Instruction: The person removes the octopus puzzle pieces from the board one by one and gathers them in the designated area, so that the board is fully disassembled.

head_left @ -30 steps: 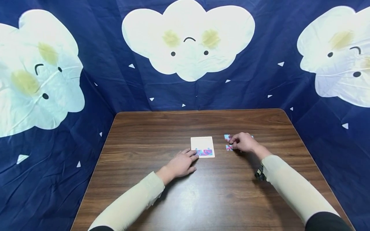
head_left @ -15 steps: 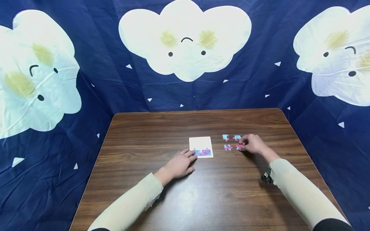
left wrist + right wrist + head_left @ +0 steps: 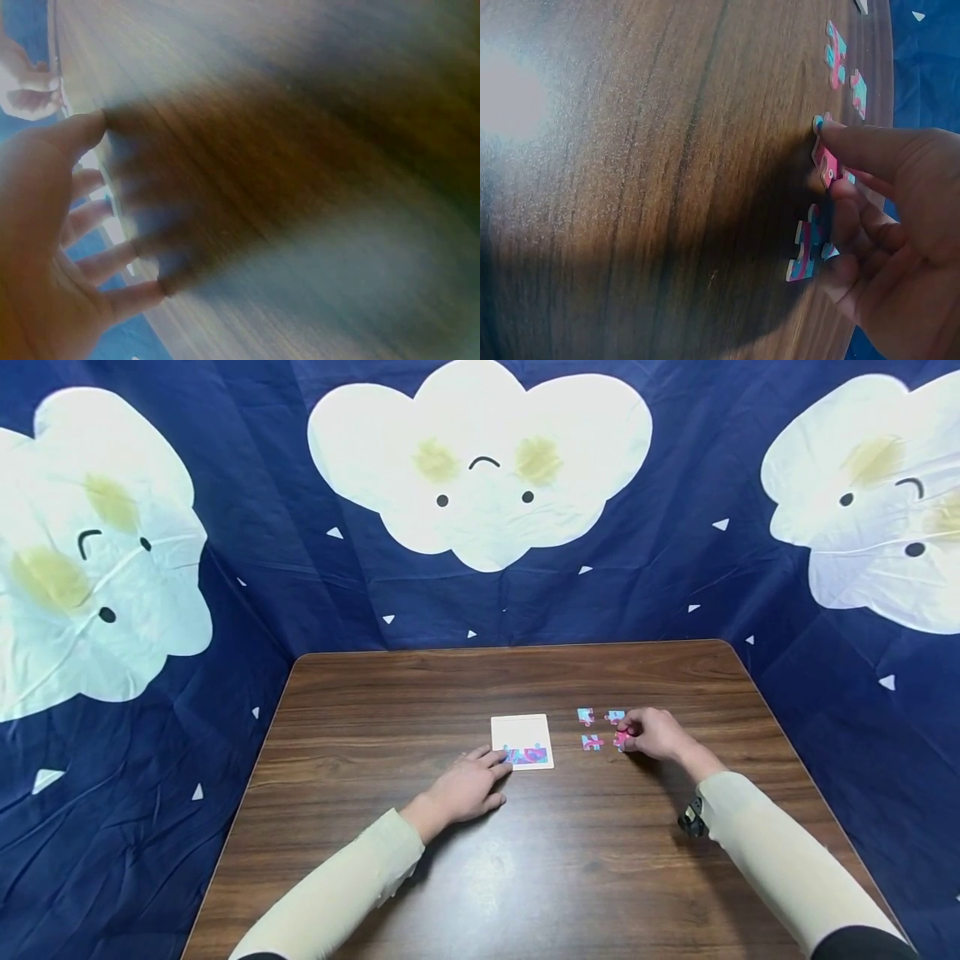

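My left hand [image 3: 465, 787] lies with spread, straight fingers on the table, its fingertips touching the lower left corner of a white puzzle board [image 3: 520, 731]. A strip of joined purple and blue pieces [image 3: 534, 756] fills the board's near part. In the left wrist view the left hand [image 3: 52, 225] shows its thumb and fingers extended. To the right of the board my right hand [image 3: 658, 735] pinches a pink puzzle piece [image 3: 621, 739] between thumb and fingers. The right wrist view shows this pink piece [image 3: 826, 159] tilted, under the thumb of the right hand [image 3: 900, 217].
Several loose puzzle pieces lie around the right hand: a blue one [image 3: 585, 716], a pink-and-blue one [image 3: 591, 742] and another blue one [image 3: 615, 717]. A further piece [image 3: 804, 251] lies beneath the right hand's fingers. Blue cloth [image 3: 480, 602] hangs behind the wooden table [image 3: 420, 685].
My right hand has moved right, from the left loose pieces to the pink piece, uncovering pieces behind it. The left hand stays by the board. The head view has shifted slightly.
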A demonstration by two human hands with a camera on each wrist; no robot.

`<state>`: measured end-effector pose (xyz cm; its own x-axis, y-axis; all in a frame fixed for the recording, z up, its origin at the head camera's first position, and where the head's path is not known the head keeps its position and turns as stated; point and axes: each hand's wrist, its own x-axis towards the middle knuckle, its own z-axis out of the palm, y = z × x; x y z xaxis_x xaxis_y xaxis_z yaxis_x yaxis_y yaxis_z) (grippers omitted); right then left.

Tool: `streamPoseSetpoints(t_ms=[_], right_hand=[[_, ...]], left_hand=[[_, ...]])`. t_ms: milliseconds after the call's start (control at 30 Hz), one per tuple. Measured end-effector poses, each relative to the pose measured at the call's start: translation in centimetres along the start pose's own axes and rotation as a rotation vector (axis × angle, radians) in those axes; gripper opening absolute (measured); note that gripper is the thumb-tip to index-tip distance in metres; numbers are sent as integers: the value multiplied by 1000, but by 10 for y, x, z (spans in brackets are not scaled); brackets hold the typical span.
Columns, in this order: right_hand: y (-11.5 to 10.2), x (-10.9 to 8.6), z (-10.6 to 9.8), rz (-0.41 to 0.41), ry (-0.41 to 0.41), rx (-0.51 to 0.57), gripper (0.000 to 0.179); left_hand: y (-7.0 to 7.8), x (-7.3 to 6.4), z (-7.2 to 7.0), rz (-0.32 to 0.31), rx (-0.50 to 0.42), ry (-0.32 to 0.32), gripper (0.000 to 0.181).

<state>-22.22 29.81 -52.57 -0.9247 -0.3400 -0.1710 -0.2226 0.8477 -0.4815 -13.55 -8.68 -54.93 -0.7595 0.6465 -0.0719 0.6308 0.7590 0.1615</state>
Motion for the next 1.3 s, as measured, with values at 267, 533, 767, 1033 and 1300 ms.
streamPoseSetpoints(t_ms=[267, 533, 767, 1033, 1300], right_hand=[[-2, 1, 0, 36, -45, 33, 23], [-2, 2, -3, 33, -60, 24, 24], [-6, 2, -5, -28, -31, 6, 24], [-30, 6, -8, -100, 2, -7, 23], [-62, 15, 5, -176, 20, -1, 18]], left_hand=[[0, 0, 0, 9, 1, -1, 60], [0, 1, -1, 9, -14, 10, 59], [-2, 1, -1, 22, 5, 19, 59], [-3, 2, -5, 10, 0, -9, 60], [-4, 8, -4, 3, 6, 34, 52]])
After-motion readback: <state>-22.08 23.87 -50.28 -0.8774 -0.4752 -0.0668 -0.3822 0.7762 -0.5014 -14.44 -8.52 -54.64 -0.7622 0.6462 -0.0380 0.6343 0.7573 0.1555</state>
